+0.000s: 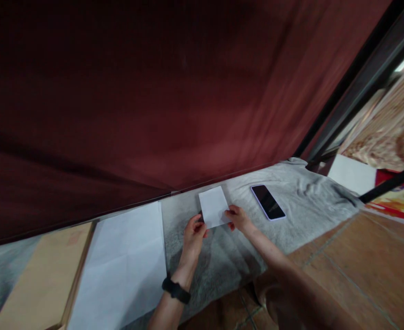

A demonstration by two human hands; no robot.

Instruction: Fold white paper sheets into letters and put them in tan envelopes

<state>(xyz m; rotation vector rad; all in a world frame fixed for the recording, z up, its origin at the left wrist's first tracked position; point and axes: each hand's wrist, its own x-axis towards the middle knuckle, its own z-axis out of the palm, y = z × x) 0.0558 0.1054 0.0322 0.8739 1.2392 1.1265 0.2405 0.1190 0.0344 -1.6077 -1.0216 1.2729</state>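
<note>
Head view: a small white paper (214, 206) lies between the two hands, above or on a grey cloth (218, 252); whether it is lifted clear cannot be told. The left hand (192, 234), with a black wristband (176, 290) on its wrist, pinches the paper's near left corner between thumb and fingers. The right hand (238, 218) pinches its right edge, close to the near right corner. To the right, near the right hand, rests a dark-screened phone (268, 202); to the left lie large white sheets (122, 256), then a brown cardboard piece (47, 270). Behind hangs a dark red curtain (188, 91)
</note>
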